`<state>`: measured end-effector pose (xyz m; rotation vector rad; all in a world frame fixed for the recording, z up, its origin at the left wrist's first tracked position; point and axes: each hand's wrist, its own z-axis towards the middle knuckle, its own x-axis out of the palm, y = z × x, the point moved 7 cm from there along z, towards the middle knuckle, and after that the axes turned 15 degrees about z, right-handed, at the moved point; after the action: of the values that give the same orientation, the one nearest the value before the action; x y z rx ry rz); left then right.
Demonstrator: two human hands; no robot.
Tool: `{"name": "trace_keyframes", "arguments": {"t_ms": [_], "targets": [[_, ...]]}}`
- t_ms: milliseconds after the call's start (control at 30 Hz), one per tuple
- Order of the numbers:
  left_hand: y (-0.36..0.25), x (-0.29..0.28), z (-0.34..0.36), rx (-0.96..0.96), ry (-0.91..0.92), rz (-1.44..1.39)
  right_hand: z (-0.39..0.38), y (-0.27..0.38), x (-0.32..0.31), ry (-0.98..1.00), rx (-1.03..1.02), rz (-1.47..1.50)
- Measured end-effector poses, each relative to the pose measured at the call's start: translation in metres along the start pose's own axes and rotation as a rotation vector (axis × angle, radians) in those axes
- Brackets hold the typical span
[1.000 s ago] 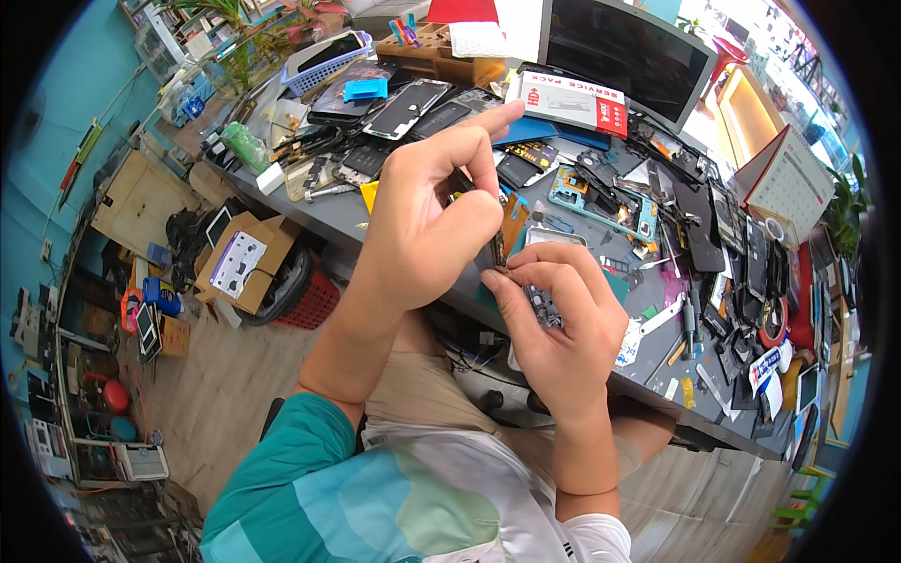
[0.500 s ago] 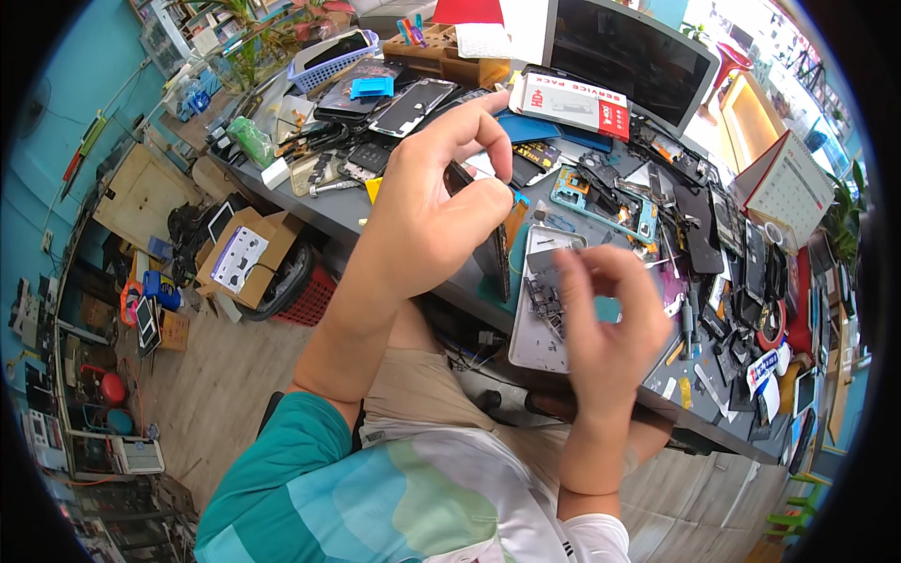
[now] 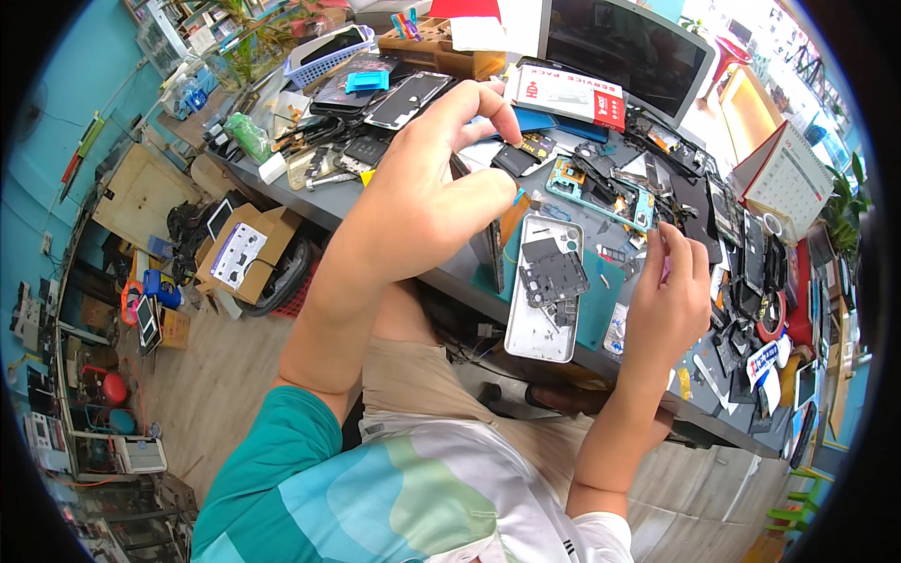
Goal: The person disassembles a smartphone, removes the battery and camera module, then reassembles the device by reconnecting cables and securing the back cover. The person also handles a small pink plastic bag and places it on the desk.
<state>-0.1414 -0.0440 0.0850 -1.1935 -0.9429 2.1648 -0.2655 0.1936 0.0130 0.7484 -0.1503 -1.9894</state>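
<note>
My left hand (image 3: pixel 418 211) is raised over the bench's near edge. Its fingers and thumb grip a thin dark phone part (image 3: pixel 496 253), seen nearly edge-on; the palm hides much of it. To its right lies a shallow white phone shell (image 3: pixel 527 340). Inside the shell are a black plate (image 3: pixel 549 272) and small loose parts (image 3: pixel 563 312). My right hand (image 3: pixel 671 314) is over the bench, right of the shell, with thumb and fingertips brought together. Whatever may be between those fingertips is too small to name.
A green mat (image 3: pixel 598 324) lies under the shell. Behind it are a light-blue phone frame (image 3: pixel 587 195) and a white-and-red box (image 3: pixel 568 97). A monitor (image 3: pixel 624 56) stands at the back. Phone parts crowd the right side near a desk calendar (image 3: pixel 786 178). An open carton (image 3: pixel 249 253) stands left of the bench.
My right hand has moved right, away from above the white shell, uncovering the black plate in it. My left hand still grips the dark phone part in nearly the same place.
</note>
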Motion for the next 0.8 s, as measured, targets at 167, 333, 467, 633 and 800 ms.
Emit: {"name": "trace_keyframes", "arguments": {"t_ms": [167,333,467,633,800], "targets": [[0.002,-0.001,-0.002,0.0,0.025,-0.026,-0.002,0.064,-0.007,0.068,-0.158,0.674],[0.003,-0.001,-0.002,-0.014,0.026,-0.021,-0.026,0.123,0.005,0.102,-0.252,1.037],[0.002,0.0,-0.003,-0.021,0.028,-0.024,-0.037,0.127,0.017,0.115,-0.159,1.065],[0.001,-0.001,-0.003,0.013,0.011,-0.015,-0.045,0.133,0.017,0.114,-0.16,1.057],[0.002,-0.002,-0.005,0.003,0.0,-0.032,-0.047,0.136,0.017,0.126,-0.162,1.052]]}}
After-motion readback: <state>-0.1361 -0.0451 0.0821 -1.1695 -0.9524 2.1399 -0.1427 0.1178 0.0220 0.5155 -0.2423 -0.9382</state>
